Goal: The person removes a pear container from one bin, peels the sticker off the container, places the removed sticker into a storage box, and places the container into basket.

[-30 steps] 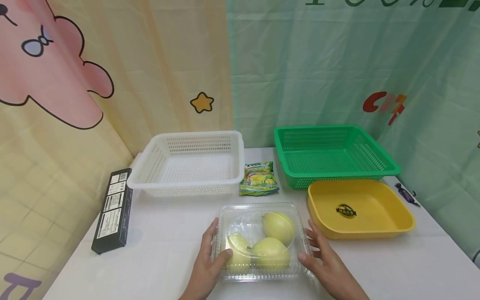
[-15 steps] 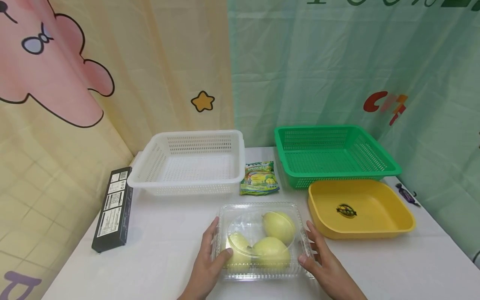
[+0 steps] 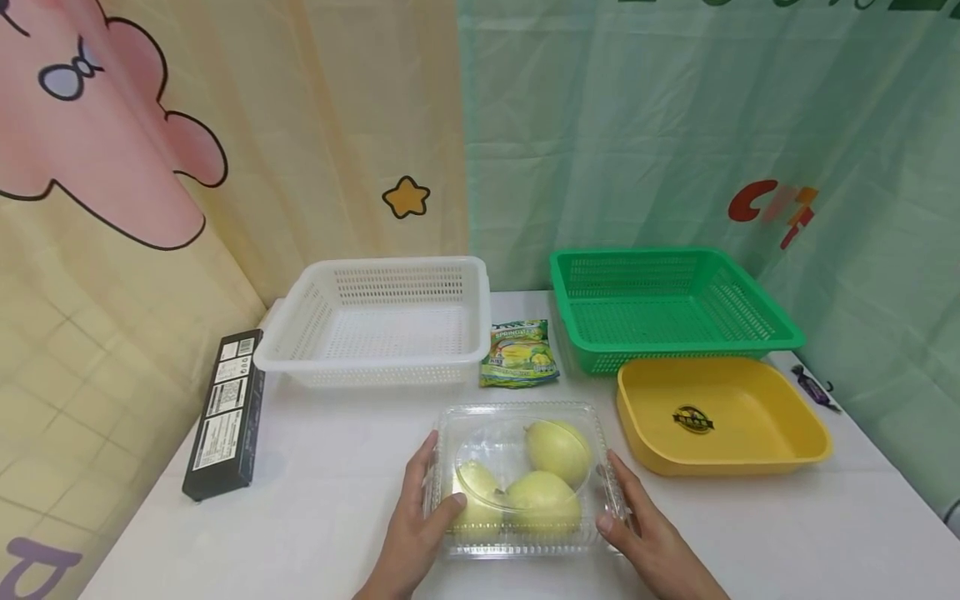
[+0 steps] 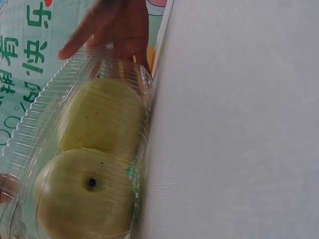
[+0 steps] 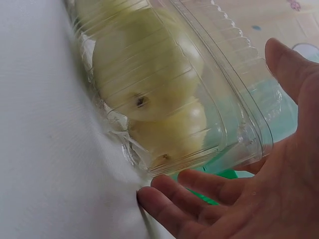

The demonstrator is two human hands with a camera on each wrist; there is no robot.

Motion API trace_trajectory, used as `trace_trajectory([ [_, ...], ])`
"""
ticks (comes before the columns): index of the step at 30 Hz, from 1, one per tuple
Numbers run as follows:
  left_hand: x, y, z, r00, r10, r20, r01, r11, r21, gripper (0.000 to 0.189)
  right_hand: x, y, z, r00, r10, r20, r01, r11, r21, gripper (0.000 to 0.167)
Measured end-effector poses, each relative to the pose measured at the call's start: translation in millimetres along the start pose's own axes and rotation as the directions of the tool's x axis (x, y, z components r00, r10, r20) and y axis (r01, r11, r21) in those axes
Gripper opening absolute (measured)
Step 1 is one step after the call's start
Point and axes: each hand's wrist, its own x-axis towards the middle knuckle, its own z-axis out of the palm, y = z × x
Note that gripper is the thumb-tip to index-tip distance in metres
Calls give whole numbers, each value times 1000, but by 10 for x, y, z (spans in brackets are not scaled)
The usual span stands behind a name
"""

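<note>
A clear plastic clamshell box (image 3: pixel 487 433) with its lid closed sits on the white table in the head view. Inside lie 3 round, pale yellow-green pears (image 3: pixel 557 454). My left hand (image 3: pixel 412 525) holds the box's left side, its thumb over the lid edge. My right hand (image 3: pixel 648 533) is at the opposite side. Seen from the right wrist, the right hand's fingers (image 5: pixel 199 191) lie loosely bent by the box's end, and its thumb stands apart from the lid. Only a fingertip of the left hand (image 4: pixel 7 186) shows in the left wrist view.
Behind the box stand a white basket (image 3: pixel 375 367), a green basket (image 3: pixel 675 346) and a yellow tub (image 3: pixel 720 467). A green snack packet (image 3: pixel 520 354) lies between the baskets. A long black box (image 3: pixel 225 417) is at the left, a purple-wrapped candy (image 3: pixel 815 387) at the far right.
The right hand has shifted slightly inward along the clamshell box's right side. The left hand and the box stay in place; the head view has tilted down a little.
</note>
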Motion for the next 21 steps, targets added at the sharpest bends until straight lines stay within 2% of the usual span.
trace_trajectory([
  [5, -1, 14, 3, 1000, -5, 0, 5, 1000, -18, 77, -6, 19, 14, 998, -65, -19, 64, 997, -39, 68],
  [9, 1, 16, 11, 1000, -6, -4, 6, 1000, -14, 77, 11, 19, 16, 996, -88, -27, 86, 994, -71, 69],
  [17, -12, 11, 19, 999, 35, -7, -35, 999, -9, 77, 13, 31, 40, 988, -149, -36, 144, 983, -110, 70],
  [21, -17, 19, 19, 999, 50, -1, -50, 999, -9, 77, 17, 13, 48, 990, -134, -39, 129, 986, -101, 69],
])
